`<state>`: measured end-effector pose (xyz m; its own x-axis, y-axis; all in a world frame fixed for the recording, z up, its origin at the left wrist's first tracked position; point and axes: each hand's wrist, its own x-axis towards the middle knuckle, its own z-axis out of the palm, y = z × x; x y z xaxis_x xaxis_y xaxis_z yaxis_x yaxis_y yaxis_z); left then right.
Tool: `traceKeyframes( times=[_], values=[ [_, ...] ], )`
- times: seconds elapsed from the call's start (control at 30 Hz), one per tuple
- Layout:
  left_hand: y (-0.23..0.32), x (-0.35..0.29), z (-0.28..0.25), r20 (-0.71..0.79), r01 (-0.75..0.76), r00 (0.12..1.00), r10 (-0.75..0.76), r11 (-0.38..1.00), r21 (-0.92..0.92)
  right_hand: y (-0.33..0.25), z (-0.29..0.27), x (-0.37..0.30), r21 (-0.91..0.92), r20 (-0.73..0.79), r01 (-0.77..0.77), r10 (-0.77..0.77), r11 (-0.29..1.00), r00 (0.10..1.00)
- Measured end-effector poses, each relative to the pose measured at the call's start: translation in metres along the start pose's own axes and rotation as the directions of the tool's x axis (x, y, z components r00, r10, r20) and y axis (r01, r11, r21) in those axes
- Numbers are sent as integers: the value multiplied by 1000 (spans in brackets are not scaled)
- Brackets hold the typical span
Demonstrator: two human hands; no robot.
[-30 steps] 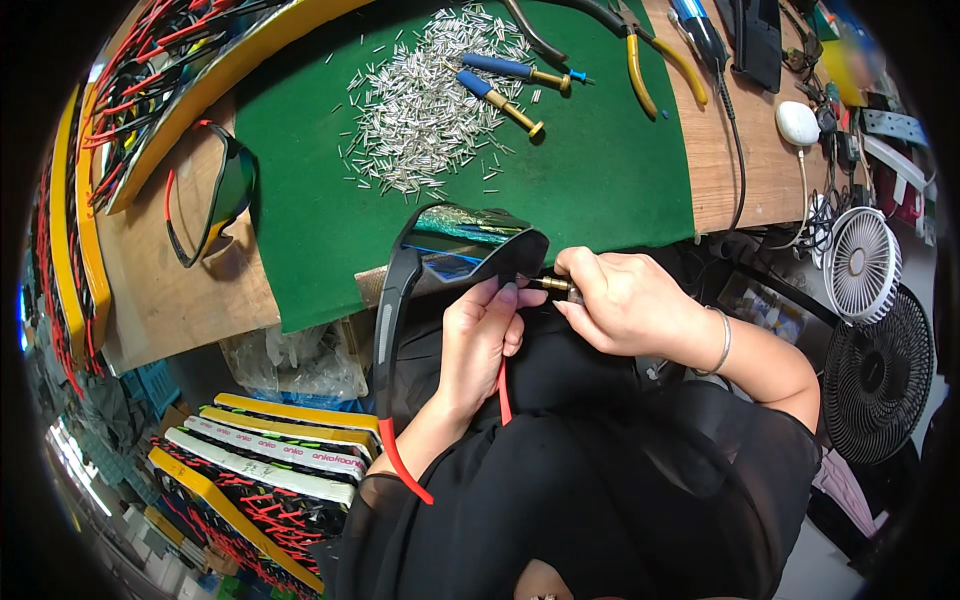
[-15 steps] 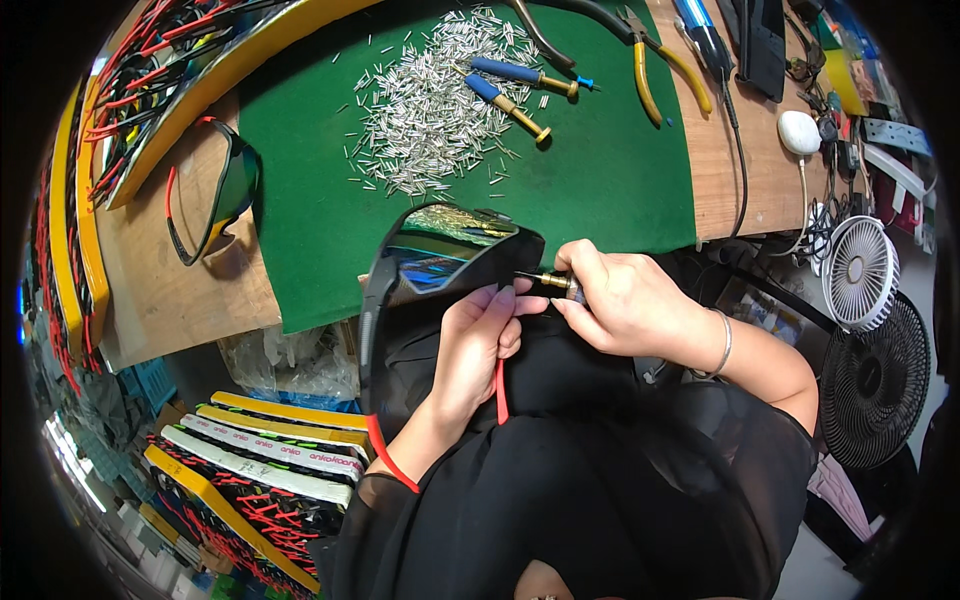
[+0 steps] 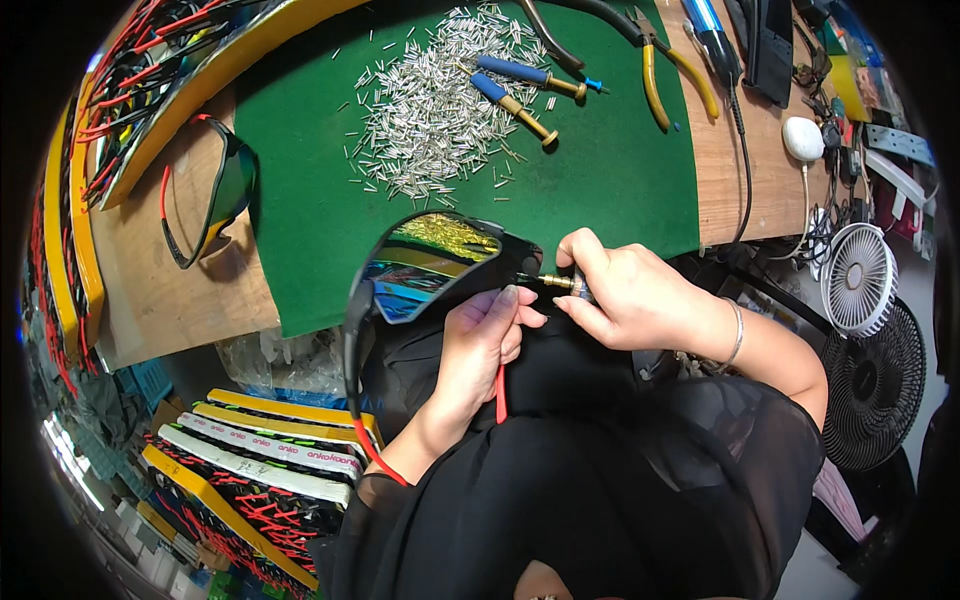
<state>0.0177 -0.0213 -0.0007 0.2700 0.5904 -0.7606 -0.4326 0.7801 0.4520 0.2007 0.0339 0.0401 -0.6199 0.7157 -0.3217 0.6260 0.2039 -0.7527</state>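
While the left hand (image 3: pixel 478 335) pinches sunglasses (image 3: pixel 435 258), the right hand (image 3: pixel 640 302) a screwdriver (image 3: pixel 557 281), trays (image 3: pixel 178 122) hold red-tipped glasses (image 3: pixel 140 80).

Bright light is flooding the counter (image 3: pixel 185 312), gold and blue reflections are glinting off the lens (image 3: pixel 428 268), and outer edges are bowing into black corners.

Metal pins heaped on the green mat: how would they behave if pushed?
The pins would probably scatter rather than shift as one; they look loose, with strays around the heap on the mat. Single ones may roll, since they look thin and rod-like. Their bright metallic shine suggests they are stiff, and perhaps slippery to pinch.
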Motion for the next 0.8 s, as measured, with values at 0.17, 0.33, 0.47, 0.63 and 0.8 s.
traceKeyframes(
  times=[0.17,0.33,0.47,0.63,0.8],
  values=[
    [0,0,0,22,-15,1000,15,1000,-11,-6,-6,4,-12,54,-47,48,999,997],
    [0,0,-1,19,-4,1000,4,1000,-22,-9,-8,5,-4,85,-77,77,997,993],
    [-1,1,-2,28,-14,1000,14,1000,3,-6,-3,4,17,56,-62,61,998,997],
    [-3,3,-4,20,-31,999,30,999,44,-8,-2,6,2,91,-87,87,996,992],
    [0,3,-4,50,-17,999,15,999,31,-12,-3,8,9,107,-120,119,993,987]
  ],
)
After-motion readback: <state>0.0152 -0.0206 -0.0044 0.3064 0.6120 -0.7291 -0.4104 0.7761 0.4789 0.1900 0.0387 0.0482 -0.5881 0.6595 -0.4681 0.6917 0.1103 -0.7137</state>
